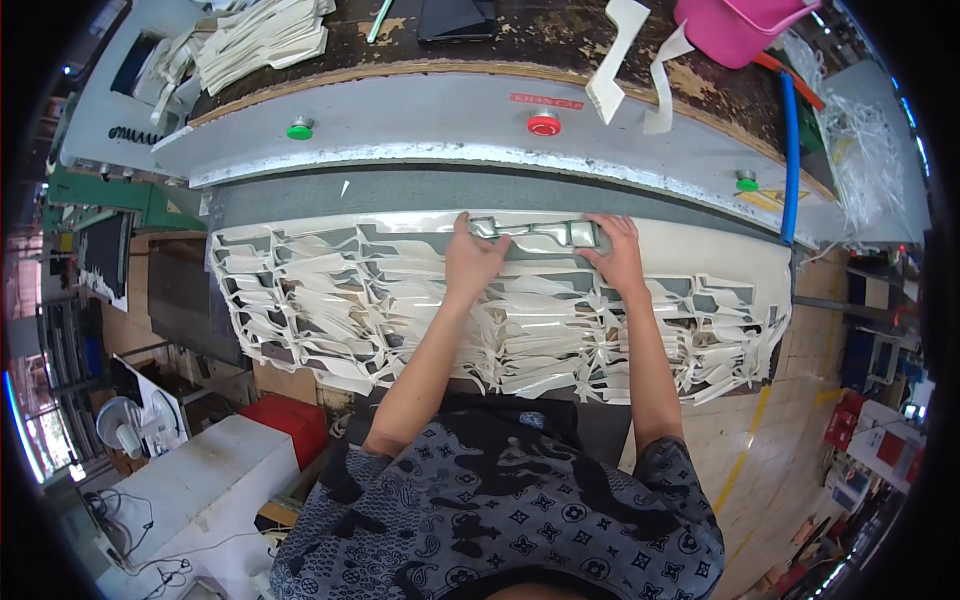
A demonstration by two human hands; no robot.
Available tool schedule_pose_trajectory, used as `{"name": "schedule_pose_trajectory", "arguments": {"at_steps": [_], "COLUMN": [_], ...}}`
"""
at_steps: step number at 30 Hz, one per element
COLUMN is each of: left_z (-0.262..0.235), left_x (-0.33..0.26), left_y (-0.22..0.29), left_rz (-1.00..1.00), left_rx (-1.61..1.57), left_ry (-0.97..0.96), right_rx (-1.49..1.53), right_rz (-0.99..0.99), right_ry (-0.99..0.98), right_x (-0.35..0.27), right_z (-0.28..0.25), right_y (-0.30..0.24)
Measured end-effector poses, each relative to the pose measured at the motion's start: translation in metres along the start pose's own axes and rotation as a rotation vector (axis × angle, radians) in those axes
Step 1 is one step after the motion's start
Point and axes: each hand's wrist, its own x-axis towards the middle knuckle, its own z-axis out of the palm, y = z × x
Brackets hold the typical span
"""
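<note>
A long, narrow metal cutting die (545, 236) lies on the far part of a white sheet of material (690, 250). My left hand (474, 262) grips the die's left end, with the thumb along its near edge. At the other end, my right hand (617, 252) holds the die between thumb and fingers. From the die toward my body, the sheet is cut into a tangled web of strips (530, 325) with openings between them. Under it shows a grey-green cutting board (400, 192).
Just beyond the board runs a grey press beam (400, 115) with a red button (544, 123) and green buttons on it. On top lie stacked white cut pieces (262, 45), a few loose ones, and a pink basket (735, 30). A blue tube (789, 160) hangs at the right.
</note>
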Motion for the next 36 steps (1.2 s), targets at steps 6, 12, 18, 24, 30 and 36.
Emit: {"name": "schedule_pose_trajectory", "arguments": {"at_steps": [6,12,18,24,30,36], "left_z": [-0.020,-0.021,-0.013,-0.014,-0.009,-0.012], "left_x": [0.010,0.032,0.033,0.033,0.029,0.031], "left_y": [-0.023,-0.032,-0.045,-0.049,-0.052,-0.055], "left_rz": [0.574,0.645,0.547,0.676,0.553,0.619], "left_rx": [0.397,0.189,0.166,0.247,0.100,0.194], "left_ry": [0.201,0.134,0.163,0.216,0.232,0.246], "right_rx": [0.081,0.195,0.198,0.040,0.009,0.079], "right_rz": [0.083,0.145,0.096,0.057,0.043,0.079], "right_ry": [0.060,0.044,-0.007,-0.017,-0.001,0.006], "right_x": [-0.017,-0.023,-0.023,-0.022,-0.027,-0.025], "right_z": [0.018,0.018,0.015,0.010,0.013,0.013], "right_y": [0.000,0.003,0.019,0.009,0.010,0.003]}}
